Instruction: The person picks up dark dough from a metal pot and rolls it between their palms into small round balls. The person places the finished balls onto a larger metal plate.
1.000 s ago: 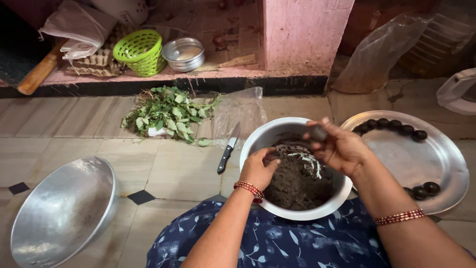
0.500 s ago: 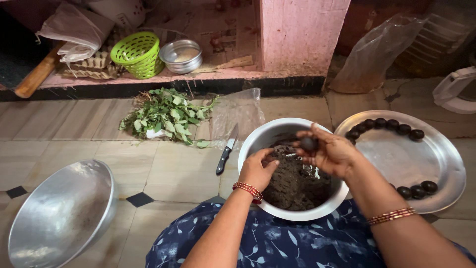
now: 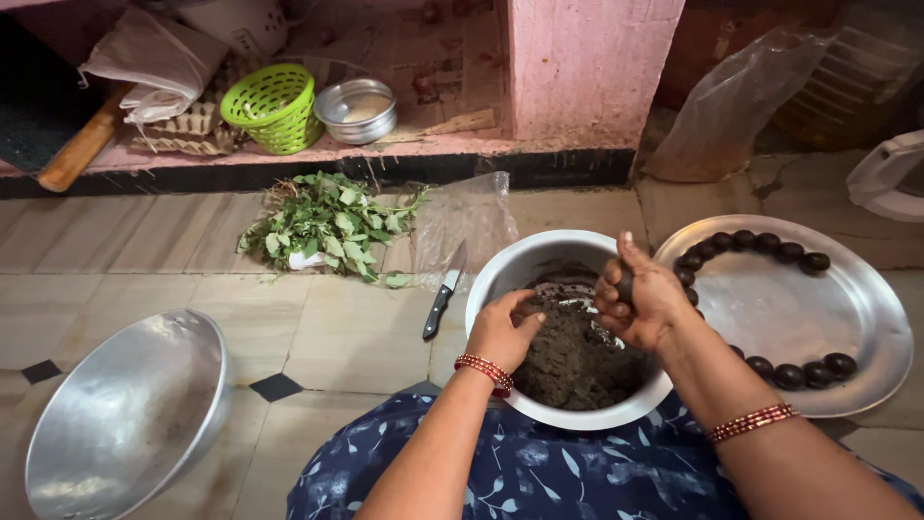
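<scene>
A steel bowl (image 3: pixel 527 262) of dark brown dough (image 3: pixel 574 358) rests against my lap. My left hand (image 3: pixel 502 330) reaches into the bowl, fingers curled on the dough at its left side. My right hand (image 3: pixel 643 298) hovers over the bowl's right rim, closed around a small dark dough ball (image 3: pixel 626 285). To the right lies a round steel plate (image 3: pixel 789 318) with several dark dough balls along its upper edge (image 3: pixel 760 242) and several more at its lower right (image 3: pixel 804 371).
A black-handled knife (image 3: pixel 443 292) lies on the tiled floor left of the bowl, beside a heap of green leaves (image 3: pixel 332 225). A large empty steel basin (image 3: pixel 125 414) sits lower left. A green basket (image 3: pixel 271 106), small steel container (image 3: pixel 356 109) and wooden handle (image 3: pixel 82 144) occupy the ledge.
My right hand has closed tighter around the dough ball and moved slightly toward the bowl's right rim. My left hand stays in the dough.
</scene>
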